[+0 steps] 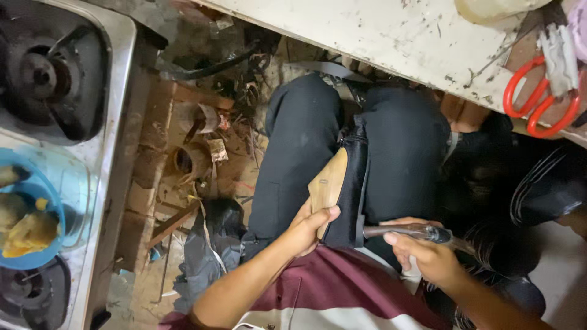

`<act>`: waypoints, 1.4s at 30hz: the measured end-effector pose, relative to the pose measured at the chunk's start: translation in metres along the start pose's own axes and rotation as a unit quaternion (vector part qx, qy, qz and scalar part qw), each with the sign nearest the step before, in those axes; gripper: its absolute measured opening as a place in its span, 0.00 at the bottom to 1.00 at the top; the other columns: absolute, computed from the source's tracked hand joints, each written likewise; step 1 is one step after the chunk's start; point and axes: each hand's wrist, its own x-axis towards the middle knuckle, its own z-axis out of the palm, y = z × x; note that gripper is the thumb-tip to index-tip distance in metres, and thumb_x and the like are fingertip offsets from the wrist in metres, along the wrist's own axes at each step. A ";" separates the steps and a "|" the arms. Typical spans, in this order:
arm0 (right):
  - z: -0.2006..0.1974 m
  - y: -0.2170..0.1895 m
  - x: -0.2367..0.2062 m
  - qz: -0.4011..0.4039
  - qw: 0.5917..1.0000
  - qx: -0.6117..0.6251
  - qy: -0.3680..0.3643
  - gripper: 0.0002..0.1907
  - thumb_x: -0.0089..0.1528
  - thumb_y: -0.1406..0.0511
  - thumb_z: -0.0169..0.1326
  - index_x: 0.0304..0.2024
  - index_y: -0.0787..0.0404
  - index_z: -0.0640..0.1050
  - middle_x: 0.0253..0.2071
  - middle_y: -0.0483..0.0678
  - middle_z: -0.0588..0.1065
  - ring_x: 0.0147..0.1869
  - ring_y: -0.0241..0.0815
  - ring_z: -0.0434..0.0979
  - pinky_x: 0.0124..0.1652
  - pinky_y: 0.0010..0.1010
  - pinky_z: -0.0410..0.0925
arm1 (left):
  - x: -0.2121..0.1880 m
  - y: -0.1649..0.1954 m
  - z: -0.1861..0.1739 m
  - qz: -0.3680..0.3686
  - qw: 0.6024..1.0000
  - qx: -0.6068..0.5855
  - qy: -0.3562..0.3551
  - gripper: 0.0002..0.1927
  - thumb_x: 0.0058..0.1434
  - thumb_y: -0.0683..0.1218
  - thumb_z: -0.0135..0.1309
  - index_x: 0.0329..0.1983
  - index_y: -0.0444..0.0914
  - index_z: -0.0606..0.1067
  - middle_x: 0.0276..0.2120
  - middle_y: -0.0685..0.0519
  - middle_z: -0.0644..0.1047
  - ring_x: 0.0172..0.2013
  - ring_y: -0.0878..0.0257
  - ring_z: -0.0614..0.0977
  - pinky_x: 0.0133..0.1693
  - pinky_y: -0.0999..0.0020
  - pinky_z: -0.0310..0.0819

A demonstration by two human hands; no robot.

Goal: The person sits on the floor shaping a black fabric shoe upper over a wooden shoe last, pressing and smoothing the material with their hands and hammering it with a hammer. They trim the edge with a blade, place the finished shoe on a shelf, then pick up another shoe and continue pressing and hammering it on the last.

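Two hands on one job, mid-frame, over the lap. Left hand [309, 227] closed round the heel end of a black shoe upper on a tan last [338, 189], thumb across the tan sole side, piece braced between the knees in dark trousers [299, 140]. Right hand [425, 253] at 4 o'clock from the shoe, fist wrapped on a metal-headed hand tool [406, 231], tip meeting the upper's lower edge; exact tool type unclear, looks like pincers or a small hammer.

Risks, judged from this pose:
- Thumb close to the tool tip; a slip off the edge would land on it.
- Shoe held only by knees and one grip; hard pull or blow could twist it loose.
- Floor clutter [202, 153] at 10 o'clock: dropped part hard to find.

Red-handled scissors [541, 98] on the white bench [391, 36] at 2 o'clock, well apart. Gas stove [55, 73] and blue bowl [36, 244] at 9 o'clock, not involved.
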 end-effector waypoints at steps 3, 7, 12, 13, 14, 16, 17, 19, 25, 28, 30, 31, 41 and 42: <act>0.001 0.007 -0.005 0.011 0.992 0.122 0.021 0.15 0.59 0.68 0.56 0.46 0.70 0.80 0.16 0.47 0.72 0.16 0.36 0.68 0.17 0.29 0.63 | -0.005 0.001 0.002 -0.024 1.000 0.005 0.003 0.35 0.62 0.42 0.53 0.73 0.35 0.58 0.63 0.47 0.70 0.62 0.58 0.73 0.63 0.61 0.67; 0.003 -0.004 -0.003 -0.008 0.998 -0.017 0.063 0.12 0.59 0.66 0.56 0.42 0.68 0.81 0.14 0.47 0.71 0.13 0.37 0.68 0.13 0.31 0.64 | -0.008 -0.003 0.001 -0.013 0.999 0.009 -0.037 0.35 0.64 0.42 0.53 0.73 0.33 0.58 0.64 0.46 0.71 0.63 0.58 0.73 0.64 0.62 0.65; 0.019 -0.028 0.002 0.034 0.990 -0.103 0.087 0.11 0.59 0.65 0.60 0.36 0.70 0.83 0.14 0.49 0.73 0.13 0.37 0.67 0.16 0.30 0.62 | -0.008 -0.009 0.000 -0.012 0.999 0.008 -0.043 0.35 0.64 0.42 0.52 0.74 0.32 0.58 0.63 0.46 0.70 0.63 0.57 0.72 0.65 0.60 0.63; 0.024 -0.030 0.002 0.019 0.989 -0.097 0.112 0.11 0.59 0.65 0.60 0.35 0.70 0.82 0.15 0.48 0.73 0.13 0.37 0.67 0.16 0.30 0.62 | -0.009 -0.009 0.000 -0.002 0.999 0.027 -0.038 0.35 0.64 0.41 0.52 0.74 0.32 0.58 0.63 0.47 0.70 0.62 0.58 0.71 0.65 0.61 0.62; 0.029 -0.031 0.001 0.011 0.986 -0.099 0.136 0.11 0.59 0.65 0.60 0.37 0.70 0.82 0.15 0.48 0.72 0.14 0.36 0.66 0.17 0.30 0.62 | -0.009 -0.009 0.001 0.005 0.998 0.043 -0.033 0.35 0.65 0.41 0.52 0.75 0.32 0.58 0.63 0.48 0.69 0.62 0.59 0.70 0.65 0.61 0.61; 0.036 -0.028 -0.001 0.001 0.978 -0.103 0.183 0.11 0.59 0.65 0.60 0.40 0.68 0.82 0.15 0.47 0.71 0.16 0.34 0.66 0.19 0.28 0.62 | -0.011 -0.009 0.004 0.005 0.999 0.034 -0.035 0.35 0.65 0.40 0.52 0.75 0.32 0.57 0.64 0.48 0.68 0.64 0.59 0.69 0.66 0.62 0.60; 0.038 -0.026 -0.001 -0.008 0.978 -0.109 0.180 0.11 0.60 0.64 0.58 0.39 0.66 0.82 0.15 0.47 0.70 0.15 0.34 0.66 0.18 0.28 0.62 | -0.013 -0.007 0.006 0.000 0.999 0.013 -0.045 0.36 0.64 0.40 0.51 0.75 0.32 0.57 0.65 0.47 0.69 0.65 0.58 0.69 0.67 0.61 0.59; 0.041 -0.023 0.005 -0.032 0.977 -0.119 0.177 0.11 0.61 0.61 0.56 0.38 0.62 0.82 0.14 0.46 0.69 0.14 0.35 0.65 0.17 0.28 0.61 | -0.013 -0.003 0.010 -0.009 0.998 -0.013 -0.057 0.37 0.63 0.40 0.51 0.75 0.34 0.55 0.66 0.47 0.68 0.67 0.58 0.69 0.68 0.61 0.59; 0.039 -0.041 0.056 -0.029 0.963 0.145 0.227 0.14 0.66 0.59 0.58 0.29 0.55 0.71 0.19 0.40 0.63 0.20 0.33 0.62 0.21 0.26 0.58 | -0.010 0.006 0.014 -0.046 0.997 -0.035 -0.053 0.39 0.61 0.40 0.51 0.76 0.36 0.52 0.66 0.45 0.67 0.65 0.55 0.70 0.65 0.59 0.64; 0.027 -0.053 0.069 -0.049 0.940 0.265 0.208 0.10 0.64 0.60 0.58 0.31 0.52 0.71 0.19 0.39 0.63 0.21 0.32 0.63 0.23 0.25 0.60 | -0.020 0.013 0.010 -0.031 0.995 -0.016 -0.095 0.39 0.62 0.41 0.52 0.75 0.34 0.54 0.65 0.45 0.69 0.64 0.56 0.72 0.65 0.60 0.66; 0.016 -0.046 0.059 -0.055 0.946 0.277 0.158 0.09 0.65 0.60 0.57 0.34 0.53 0.72 0.22 0.38 0.65 0.24 0.31 0.66 0.25 0.24 0.61 | -0.028 0.028 0.012 -0.023 0.994 0.011 -0.111 0.38 0.61 0.42 0.54 0.74 0.33 0.57 0.62 0.45 0.71 0.62 0.57 0.74 0.64 0.61 0.66; 0.011 -0.037 0.051 -0.056 0.949 0.279 0.133 0.08 0.66 0.60 0.57 0.36 0.53 0.72 0.24 0.37 0.66 0.26 0.31 0.67 0.26 0.23 0.62 | -0.030 0.042 0.013 -0.009 0.988 0.073 -0.137 0.37 0.61 0.43 0.55 0.74 0.31 0.59 0.61 0.46 0.72 0.61 0.58 0.74 0.63 0.62 0.67; 0.009 0.025 0.008 -0.105 0.987 -0.060 0.109 0.37 0.59 0.72 0.55 0.70 0.65 0.59 0.38 0.54 0.74 0.36 0.42 0.80 0.38 0.34 0.74 | -0.028 0.184 0.028 0.299 0.662 0.687 -0.006 0.45 0.52 0.55 0.67 0.70 0.37 0.66 0.61 0.42 0.74 0.55 0.48 0.76 0.57 0.62 0.68; 0.013 0.015 0.009 -0.122 0.984 -0.079 0.101 0.35 0.59 0.71 0.57 0.68 0.67 0.62 0.39 0.56 0.74 0.37 0.44 0.80 0.38 0.36 0.75 | -0.032 0.182 0.027 0.333 0.627 0.703 -0.039 0.45 0.50 0.55 0.69 0.69 0.37 0.67 0.61 0.40 0.74 0.57 0.45 0.75 0.58 0.59 0.66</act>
